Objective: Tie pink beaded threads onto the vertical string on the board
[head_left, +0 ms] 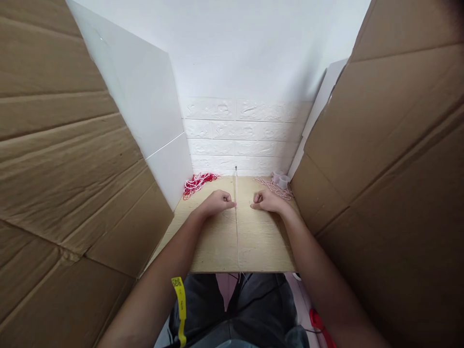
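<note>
From where I stand, the person seems to be partway through some fine fingerwork on the cord (237,237), with both hands brought in near its middle. The left hand (219,201) is curled, its thumb and finger appearing to pinch the cord. The right hand (267,200) sits just across from it, apart from the cord, its fingers curled and tips drawn together; whether a fine thread lies between them I can't tell. To my eye, the next move calls for a light, exact touch and an even pull, so the line isn't dragged sideways.

The cord itself is thin and pale, nearly straight. It runs from a small dark hook (236,167) at the wall (259,130), down the middle of the wooden worktop (266,251), to the front edge, where loose ends hang over. Any knots in it are too small to make out. Red and white yarn (199,184) lies heaped in the far left corner, pale pink yarn (277,188) in the far right.
</note>
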`<state>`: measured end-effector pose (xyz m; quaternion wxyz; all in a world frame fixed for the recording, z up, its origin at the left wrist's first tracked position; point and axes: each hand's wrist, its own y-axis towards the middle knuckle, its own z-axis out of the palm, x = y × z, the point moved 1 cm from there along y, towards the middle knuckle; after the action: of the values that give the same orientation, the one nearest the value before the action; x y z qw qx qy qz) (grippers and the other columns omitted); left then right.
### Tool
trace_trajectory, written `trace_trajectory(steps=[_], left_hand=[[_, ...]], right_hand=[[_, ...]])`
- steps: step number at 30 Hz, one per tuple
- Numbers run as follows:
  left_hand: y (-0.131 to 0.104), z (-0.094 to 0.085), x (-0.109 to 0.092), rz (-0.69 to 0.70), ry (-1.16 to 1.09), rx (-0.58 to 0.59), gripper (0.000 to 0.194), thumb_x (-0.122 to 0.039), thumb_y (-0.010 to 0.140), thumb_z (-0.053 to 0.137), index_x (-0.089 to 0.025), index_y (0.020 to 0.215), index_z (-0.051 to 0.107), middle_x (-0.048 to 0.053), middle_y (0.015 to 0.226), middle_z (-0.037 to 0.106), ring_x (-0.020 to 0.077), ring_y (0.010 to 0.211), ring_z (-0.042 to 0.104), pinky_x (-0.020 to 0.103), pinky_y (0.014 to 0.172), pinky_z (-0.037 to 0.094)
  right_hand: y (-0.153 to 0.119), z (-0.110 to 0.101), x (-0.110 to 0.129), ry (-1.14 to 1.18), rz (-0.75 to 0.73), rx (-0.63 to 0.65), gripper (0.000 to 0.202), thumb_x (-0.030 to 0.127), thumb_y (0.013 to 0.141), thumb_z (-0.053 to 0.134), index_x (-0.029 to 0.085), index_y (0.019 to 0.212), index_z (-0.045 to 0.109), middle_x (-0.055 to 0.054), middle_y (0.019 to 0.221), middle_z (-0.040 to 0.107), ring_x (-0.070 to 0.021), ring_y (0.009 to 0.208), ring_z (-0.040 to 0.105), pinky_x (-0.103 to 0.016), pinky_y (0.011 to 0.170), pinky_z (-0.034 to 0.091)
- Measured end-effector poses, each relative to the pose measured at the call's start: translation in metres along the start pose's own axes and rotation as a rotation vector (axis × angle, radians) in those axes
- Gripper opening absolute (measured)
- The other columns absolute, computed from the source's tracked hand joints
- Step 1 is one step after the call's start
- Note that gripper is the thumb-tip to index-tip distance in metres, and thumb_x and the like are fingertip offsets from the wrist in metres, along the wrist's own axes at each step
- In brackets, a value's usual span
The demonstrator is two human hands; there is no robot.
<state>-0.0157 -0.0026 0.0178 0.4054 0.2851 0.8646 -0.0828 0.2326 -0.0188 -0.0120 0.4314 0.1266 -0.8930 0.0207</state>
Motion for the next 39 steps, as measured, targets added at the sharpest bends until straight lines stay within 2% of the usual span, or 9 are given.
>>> trace_trajectory(steps=[3, 8, 12, 14, 18, 23, 29, 33, 39], left_hand=[[0.000, 0.000, 0.000, -0.012, -0.020, -0.001, 0.035, -0.049, 0.070, 0.070, -0.018, 0.061, 0.056, -0.003, 0.058, 0.049, 0.0124, 0.057, 0.041, 0.027, 0.055, 0.028], [0.001, 0.000, 0.002, -0.030, -0.032, -0.005, 0.033, -0.048, 0.070, 0.069, -0.017, 0.063, 0.057, -0.003, 0.060, 0.050, 0.0129, 0.059, 0.043, 0.027, 0.055, 0.029], [0.002, 0.000, 0.004, -0.037, -0.008, 0.003, 0.033, -0.047, 0.071, 0.067, -0.018, 0.063, 0.056, -0.003, 0.060, 0.048, 0.0130, 0.060, 0.043, 0.027, 0.056, 0.029], [0.003, 0.001, 0.005, -0.036, 0.009, 0.006, 0.033, -0.047, 0.072, 0.066, -0.018, 0.063, 0.055, -0.003, 0.060, 0.048, 0.0130, 0.060, 0.042, 0.027, 0.056, 0.029], [0.003, 0.001, 0.006, -0.042, 0.016, 0.009, 0.033, -0.048, 0.071, 0.065, -0.018, 0.064, 0.056, -0.003, 0.060, 0.048, 0.0128, 0.059, 0.042, 0.027, 0.056, 0.029], [0.003, 0.001, 0.004, -0.038, 0.011, 0.009, 0.034, -0.049, 0.071, 0.066, -0.018, 0.063, 0.055, -0.003, 0.061, 0.049, 0.0130, 0.060, 0.043, 0.027, 0.057, 0.030], [0.004, 0.001, 0.005, -0.035, -0.021, -0.022, 0.035, -0.049, 0.073, 0.063, -0.019, 0.061, 0.050, -0.004, 0.058, 0.044, 0.0122, 0.059, 0.039, 0.027, 0.055, 0.028], [0.004, 0.000, 0.005, -0.047, -0.042, -0.025, 0.037, -0.049, 0.072, 0.063, -0.019, 0.059, 0.047, -0.005, 0.057, 0.040, 0.0114, 0.057, 0.036, 0.027, 0.054, 0.026], [0.003, 0.000, 0.003, -0.045, -0.031, -0.026, 0.036, -0.049, 0.073, 0.063, -0.019, 0.060, 0.049, -0.004, 0.058, 0.042, 0.0119, 0.058, 0.038, 0.027, 0.055, 0.027]], right_hand=[[0.000, -0.003, -0.002, -0.057, 0.075, 0.088, 0.006, 0.016, 0.062, 0.073, 0.018, 0.067, 0.070, 0.001, 0.064, 0.067, -0.0123, 0.058, 0.053, -0.024, 0.055, 0.037], [-0.004, -0.008, 0.003, -0.012, -0.021, 0.275, 0.011, 0.025, 0.062, 0.076, 0.017, 0.069, 0.071, 0.001, 0.068, 0.068, -0.0126, 0.063, 0.055, -0.023, 0.059, 0.039], [-0.006, -0.004, 0.011, -0.070, 0.019, 0.245, 0.022, 0.035, 0.067, 0.078, 0.016, 0.075, 0.068, 0.002, 0.071, 0.066, -0.0112, 0.062, 0.052, -0.023, 0.058, 0.038], [-0.006, -0.002, 0.015, -0.099, 0.032, 0.238, 0.018, 0.030, 0.069, 0.075, 0.015, 0.077, 0.069, 0.000, 0.074, 0.067, -0.0118, 0.063, 0.053, -0.024, 0.059, 0.038], [-0.007, -0.002, 0.018, -0.104, 0.021, 0.311, 0.009, 0.018, 0.068, 0.071, 0.015, 0.076, 0.069, -0.002, 0.077, 0.068, -0.0132, 0.069, 0.056, -0.024, 0.062, 0.039], [-0.009, -0.001, 0.022, -0.105, 0.028, 0.246, 0.024, 0.031, 0.068, 0.078, 0.016, 0.081, 0.065, 0.002, 0.075, 0.063, -0.0114, 0.064, 0.051, -0.023, 0.059, 0.036], [-0.007, 0.012, 0.029, -0.147, 0.043, 0.214, 0.009, 0.011, 0.071, 0.063, 0.014, 0.078, 0.068, -0.002, 0.079, 0.069, -0.0124, 0.068, 0.056, -0.022, 0.063, 0.040], [-0.007, 0.005, 0.026, -0.171, 0.031, 0.213, 0.014, 0.008, 0.067, 0.058, 0.014, 0.075, 0.068, -0.002, 0.077, 0.070, -0.0131, 0.068, 0.057, -0.022, 0.062, 0.040], [-0.006, -0.006, 0.013, -0.086, 0.049, 0.227, 0.016, 0.015, 0.066, 0.061, 0.015, 0.080, 0.069, 0.000, 0.076, 0.068, -0.0124, 0.068, 0.056, -0.022, 0.062, 0.041]])
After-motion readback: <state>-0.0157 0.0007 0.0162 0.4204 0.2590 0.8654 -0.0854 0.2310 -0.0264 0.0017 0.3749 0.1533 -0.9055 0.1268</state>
